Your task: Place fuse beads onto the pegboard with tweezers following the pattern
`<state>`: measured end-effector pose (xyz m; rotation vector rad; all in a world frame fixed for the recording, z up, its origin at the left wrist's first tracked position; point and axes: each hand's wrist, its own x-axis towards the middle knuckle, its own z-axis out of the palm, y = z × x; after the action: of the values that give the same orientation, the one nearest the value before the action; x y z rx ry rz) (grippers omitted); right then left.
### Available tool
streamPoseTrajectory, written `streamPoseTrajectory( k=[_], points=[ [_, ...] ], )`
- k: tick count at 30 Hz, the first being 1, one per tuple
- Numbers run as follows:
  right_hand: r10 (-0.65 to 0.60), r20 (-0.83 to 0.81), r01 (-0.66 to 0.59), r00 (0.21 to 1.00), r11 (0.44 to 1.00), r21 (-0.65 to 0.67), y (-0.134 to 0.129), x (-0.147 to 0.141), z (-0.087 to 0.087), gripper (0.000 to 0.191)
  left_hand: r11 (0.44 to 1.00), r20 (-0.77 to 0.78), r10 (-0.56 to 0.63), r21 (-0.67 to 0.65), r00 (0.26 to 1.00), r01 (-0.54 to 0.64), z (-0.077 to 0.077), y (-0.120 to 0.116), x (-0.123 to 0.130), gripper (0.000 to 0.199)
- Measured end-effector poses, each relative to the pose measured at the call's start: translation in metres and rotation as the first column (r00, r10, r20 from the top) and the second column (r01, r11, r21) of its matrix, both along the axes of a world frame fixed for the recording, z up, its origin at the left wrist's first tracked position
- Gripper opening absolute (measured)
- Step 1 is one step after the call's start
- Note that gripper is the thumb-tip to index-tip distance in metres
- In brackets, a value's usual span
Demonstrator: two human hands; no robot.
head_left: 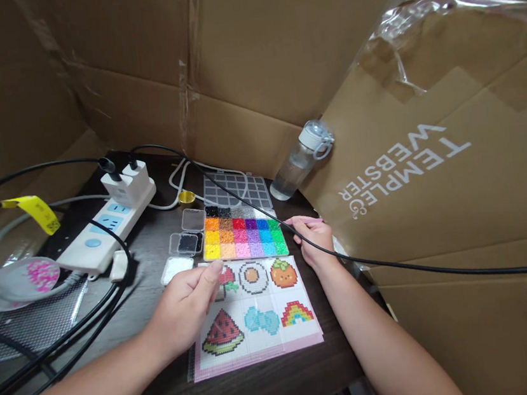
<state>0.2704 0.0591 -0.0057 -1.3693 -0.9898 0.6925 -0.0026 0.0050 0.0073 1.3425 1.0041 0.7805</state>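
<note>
A pattern sheet [284, 342] with pixel pictures, among them a watermelon slice, a fried egg and a rainbow, lies before me under a clear gridded layer. My left hand [192, 302] is closed at its upper left edge, thumb on top; the curled fingers are partly hidden. My right hand [314, 239] grips a slim pink pen-like tool [314, 220], its tip pointing left at the right side of the bead box [245, 259]. Small beads sorted by colour fill the box's compartments. Its gridded lid [236, 188] lies behind it.
Small clear boxes, one with white beads [177, 269], stand left of the bead box. A water bottle [300, 161] stands behind right. A power strip [108, 229] and black cables [113, 299] occupy the left; one cable crosses before my right hand. Cardboard walls [246, 52] surround the table.
</note>
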Motion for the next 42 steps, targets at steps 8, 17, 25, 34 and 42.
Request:
streamPoseTrajectory(
  k=[8,17,25,34,42],
  points=[
    [-0.002,0.010,0.002,1.000,1.000,0.002,-0.0011,0.0000,0.0012,0.019,1.000,0.009,0.009,-0.022,1.000,-0.009,-0.0009,0.0006,0.0000,0.051],
    [-0.019,0.018,0.019,1.000,1.000,-0.006,-0.0009,-0.0002,0.0008,0.017,1.000,0.015,0.004,-0.030,1.000,-0.003,-0.0048,0.0017,0.0004,0.052],
    [-0.016,0.006,0.016,1.000,1.000,-0.017,-0.0008,0.0007,0.0005,0.018,0.998,-0.015,0.002,-0.057,1.000,-0.003,-0.0020,0.0005,-0.0010,0.053],
    [-0.011,0.028,0.012,1.000,0.999,-0.045,0.0010,0.0030,0.0004,0.021,0.998,-0.042,0.019,-0.051,0.999,-0.021,-0.0051,0.0004,-0.0011,0.051],
    [0.021,0.012,-0.020,1.000,0.999,-0.050,0.0011,0.0047,0.0001,0.023,0.998,-0.051,0.011,-0.062,0.999,-0.014,-0.0056,-0.0004,-0.0021,0.053]
  ],
)
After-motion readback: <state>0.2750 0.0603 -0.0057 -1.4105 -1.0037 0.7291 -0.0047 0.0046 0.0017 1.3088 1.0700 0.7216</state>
